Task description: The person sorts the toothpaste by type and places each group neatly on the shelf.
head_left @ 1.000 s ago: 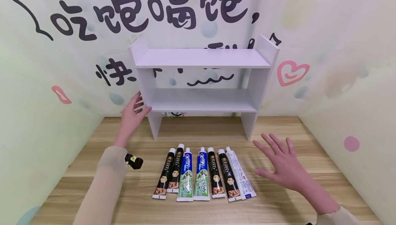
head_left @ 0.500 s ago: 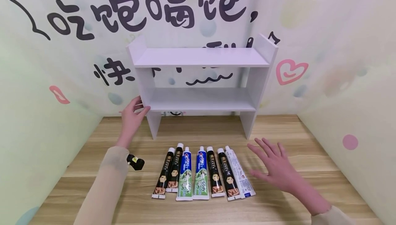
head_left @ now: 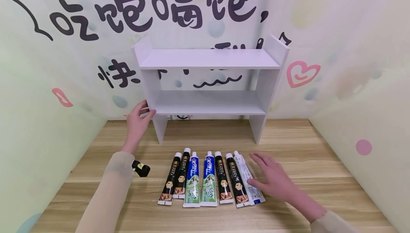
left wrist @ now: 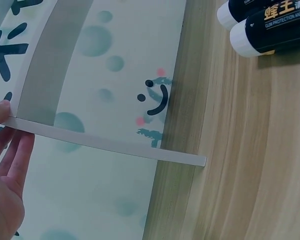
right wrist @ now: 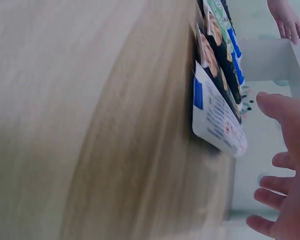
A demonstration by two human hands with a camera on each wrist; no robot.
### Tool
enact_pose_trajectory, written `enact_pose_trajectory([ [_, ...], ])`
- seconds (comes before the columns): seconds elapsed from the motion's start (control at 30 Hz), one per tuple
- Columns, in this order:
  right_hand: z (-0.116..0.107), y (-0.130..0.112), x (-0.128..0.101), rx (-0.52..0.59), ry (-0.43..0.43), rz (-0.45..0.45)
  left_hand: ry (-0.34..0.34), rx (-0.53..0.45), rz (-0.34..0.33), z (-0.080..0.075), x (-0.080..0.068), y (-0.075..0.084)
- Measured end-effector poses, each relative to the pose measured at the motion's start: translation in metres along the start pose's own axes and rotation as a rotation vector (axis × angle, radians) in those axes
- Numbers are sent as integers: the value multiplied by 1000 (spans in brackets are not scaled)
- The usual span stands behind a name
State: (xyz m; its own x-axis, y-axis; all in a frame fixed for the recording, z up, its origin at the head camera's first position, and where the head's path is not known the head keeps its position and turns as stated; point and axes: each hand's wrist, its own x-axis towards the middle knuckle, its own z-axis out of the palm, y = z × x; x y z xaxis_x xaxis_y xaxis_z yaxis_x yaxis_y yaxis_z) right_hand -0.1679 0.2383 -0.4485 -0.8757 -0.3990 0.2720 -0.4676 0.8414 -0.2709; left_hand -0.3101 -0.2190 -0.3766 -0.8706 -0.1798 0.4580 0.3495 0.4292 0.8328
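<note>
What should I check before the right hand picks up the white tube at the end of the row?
1. Right hand over the white tube, fingers straight, no grip yet: not ok.
2. White tube is outermost, right side free: ok.
3. Its left edge meets the neighbouring black tube; overlap cannot tell.
4. Left hand holds the white shelf at its left side panel: ok.
5. Both shelf boards bare: ok.
6. Tube cap on: ok.

White shelf [head_left: 208, 59], black, blue-green and white toothpaste tubes [head_left: 209, 179], pale wood-grain table [head_left: 304, 162]
</note>
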Motion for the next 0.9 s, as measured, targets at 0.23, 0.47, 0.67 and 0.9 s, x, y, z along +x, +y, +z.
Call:
enact_pose_trajectory([
  [0.23, 13, -2, 1, 146, -21, 57, 11, 3, 2, 0, -9, 26],
  [0.47, 24, -4, 5, 298, -58, 184, -7, 3, 14, -2, -16, 41],
  [0.67, 27, -9, 15, 351, -97, 238, 5, 0, 2, -3, -18, 45],
  [0.9, 28, -5, 24, 431, -163, 249, 4, 4, 4, -2, -18, 42],
])
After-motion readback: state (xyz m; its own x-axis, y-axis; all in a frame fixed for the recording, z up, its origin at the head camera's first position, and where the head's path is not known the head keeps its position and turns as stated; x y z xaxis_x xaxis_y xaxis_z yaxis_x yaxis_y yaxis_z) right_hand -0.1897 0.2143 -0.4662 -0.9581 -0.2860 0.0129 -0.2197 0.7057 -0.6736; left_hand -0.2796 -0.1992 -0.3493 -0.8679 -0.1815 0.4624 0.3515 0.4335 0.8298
